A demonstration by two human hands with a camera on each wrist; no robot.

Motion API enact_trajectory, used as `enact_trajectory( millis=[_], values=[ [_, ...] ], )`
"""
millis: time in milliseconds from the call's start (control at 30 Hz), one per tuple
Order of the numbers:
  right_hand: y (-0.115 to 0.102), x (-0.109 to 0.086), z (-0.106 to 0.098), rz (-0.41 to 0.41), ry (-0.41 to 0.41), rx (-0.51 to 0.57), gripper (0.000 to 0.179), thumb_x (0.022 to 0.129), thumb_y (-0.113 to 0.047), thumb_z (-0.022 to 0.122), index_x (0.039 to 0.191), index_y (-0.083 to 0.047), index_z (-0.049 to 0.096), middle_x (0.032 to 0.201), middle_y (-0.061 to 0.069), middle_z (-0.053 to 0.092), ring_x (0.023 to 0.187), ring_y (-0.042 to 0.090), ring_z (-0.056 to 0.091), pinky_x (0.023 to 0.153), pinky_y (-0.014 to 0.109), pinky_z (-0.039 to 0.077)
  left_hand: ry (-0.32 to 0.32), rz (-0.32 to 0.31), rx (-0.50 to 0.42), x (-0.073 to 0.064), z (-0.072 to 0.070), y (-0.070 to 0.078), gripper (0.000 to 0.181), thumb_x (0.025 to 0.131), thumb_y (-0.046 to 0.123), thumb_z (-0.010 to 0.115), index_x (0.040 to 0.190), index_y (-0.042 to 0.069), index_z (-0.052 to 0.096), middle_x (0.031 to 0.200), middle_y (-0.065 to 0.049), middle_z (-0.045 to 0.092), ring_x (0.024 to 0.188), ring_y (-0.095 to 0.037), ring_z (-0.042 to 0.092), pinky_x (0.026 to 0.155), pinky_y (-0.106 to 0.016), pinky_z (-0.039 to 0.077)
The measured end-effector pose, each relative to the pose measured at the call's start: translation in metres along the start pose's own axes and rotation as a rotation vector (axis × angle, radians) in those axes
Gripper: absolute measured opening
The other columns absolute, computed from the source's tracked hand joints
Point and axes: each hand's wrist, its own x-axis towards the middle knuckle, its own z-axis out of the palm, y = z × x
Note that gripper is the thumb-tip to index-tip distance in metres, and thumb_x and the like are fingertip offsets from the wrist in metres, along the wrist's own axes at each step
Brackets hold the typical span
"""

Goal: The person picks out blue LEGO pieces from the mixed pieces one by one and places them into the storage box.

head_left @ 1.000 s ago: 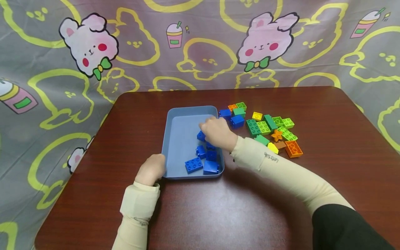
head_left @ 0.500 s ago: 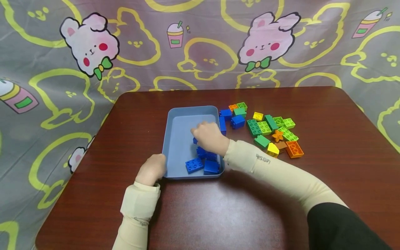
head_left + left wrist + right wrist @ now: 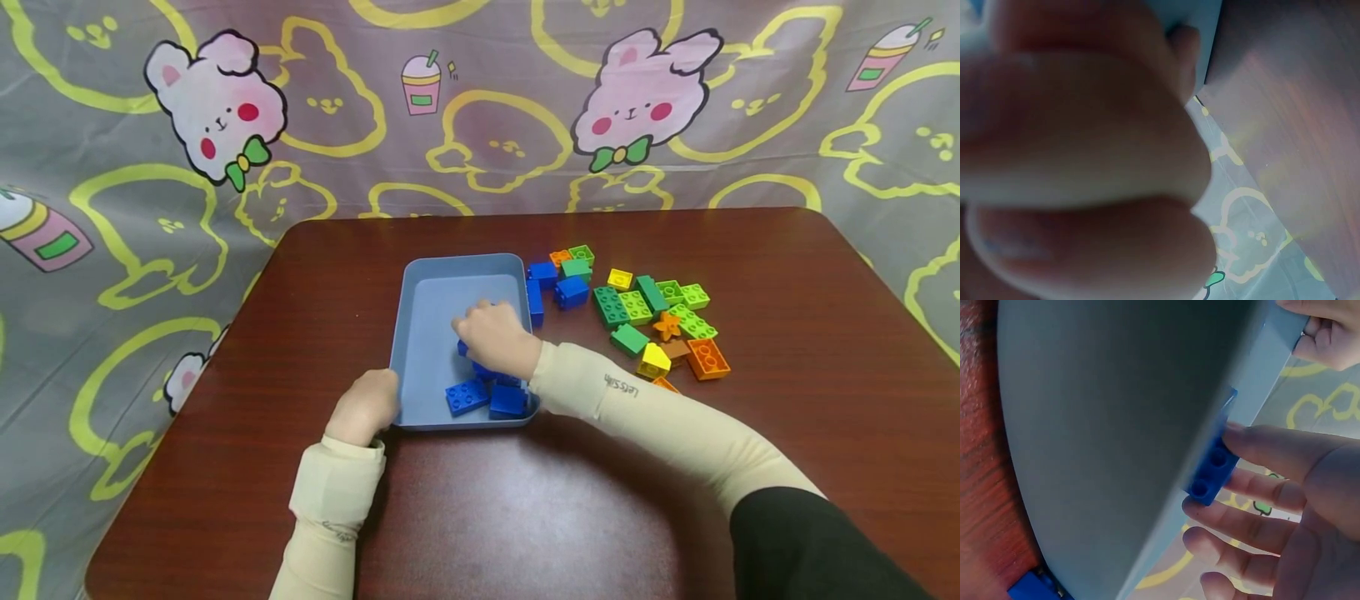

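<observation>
My left hand point(image 3: 366, 406) grips the left rim of a grey-blue tray point(image 3: 398, 354) near its front corner. Its curled fingers point(image 3: 1085, 137) fill most of the left wrist view, blurred. Over the right half of the tray, my right hand point(image 3: 497, 337) pinches a blue toy brick point(image 3: 1215, 464) between thumb and index finger, its other fingers loosely spread. Beneath that hand sit several more blue bricks, partly covered by it. A studded blue brick point(image 3: 467, 397) and another blue brick point(image 3: 508, 401) lie at the tray's front right.
Just outside the tray's right wall are several blue bricks, one close against it point(image 3: 535, 302) and another blue brick point(image 3: 572, 292) further right. Beyond lie green bricks point(image 3: 611, 307), a yellow brick point(image 3: 655, 360), an orange brick point(image 3: 707, 358) and an orange star-shaped piece point(image 3: 667, 326). A patterned curtain point(image 3: 480, 125) hangs behind the table.
My right hand has moved left and toward the front, from the tray's right wall inward over the blue bricks. My left hand keeps its place on the rim.
</observation>
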Motion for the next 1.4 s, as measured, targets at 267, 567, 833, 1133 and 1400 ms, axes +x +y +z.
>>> enact_trajectory(
  millis=[267, 567, 833, 1133, 1400],
  values=[
    [0.0, 0.001, 0.005, 0.015, -0.004, 0.006, 0.028, 0.081, -0.032, 0.064, 0.101, -0.012, 0.065, 0.084, 0.005, 0.063, 0.072, 0.02, 0.055, 0.055, 0.032, 0.048, 0.004, 0.002, 0.001, -0.001, 0.0, 0.0, 0.02, 0.073, -0.012, 0.048, 0.058, 0.001, 0.053, 0.058, -0.011, 0.05, 0.051, -0.023, 0.05, 0.042, -0.031, 0.041],
    [0.0, 0.002, 0.006, 0.024, -0.049, 0.028, 0.026, 0.081, -0.028, 0.063, 0.101, -0.011, 0.064, 0.082, 0.006, 0.063, 0.07, 0.02, 0.055, 0.054, 0.031, 0.048, 0.009, 0.016, 0.007, -0.001, 0.0, 0.0, 0.02, 0.073, -0.012, 0.048, 0.058, 0.0, 0.053, 0.058, -0.011, 0.049, 0.051, -0.022, 0.048, 0.042, -0.03, 0.04],
    [-0.001, 0.002, 0.005, 0.034, -0.075, 0.04, 0.028, 0.082, -0.029, 0.062, 0.103, -0.01, 0.064, 0.083, 0.006, 0.063, 0.069, 0.019, 0.055, 0.055, 0.031, 0.049, 0.011, 0.009, -0.001, -0.001, 0.0, 0.0, 0.021, 0.074, -0.011, 0.047, 0.058, 0.001, 0.053, 0.057, -0.01, 0.049, 0.051, -0.022, 0.049, 0.043, -0.031, 0.041],
    [0.002, 0.001, 0.003, 0.045, -0.103, 0.025, 0.03, 0.082, -0.033, 0.061, 0.103, -0.011, 0.063, 0.082, 0.005, 0.063, 0.069, 0.019, 0.055, 0.055, 0.031, 0.049, 0.012, 0.02, 0.009, -0.001, 0.001, 0.0, 0.021, 0.075, -0.011, 0.046, 0.059, 0.001, 0.053, 0.058, -0.011, 0.049, 0.052, -0.023, 0.049, 0.044, -0.032, 0.042],
    [0.016, -0.005, -0.007, 0.074, -0.087, 0.104, 0.034, 0.081, -0.035, 0.063, 0.103, -0.009, 0.062, 0.083, 0.005, 0.063, 0.07, 0.018, 0.057, 0.054, 0.029, 0.049, -0.002, 0.017, 0.006, -0.002, -0.001, 0.001, 0.021, 0.076, -0.011, 0.046, 0.059, 0.001, 0.052, 0.056, -0.01, 0.048, 0.05, -0.022, 0.048, 0.043, -0.031, 0.041]
  ],
)
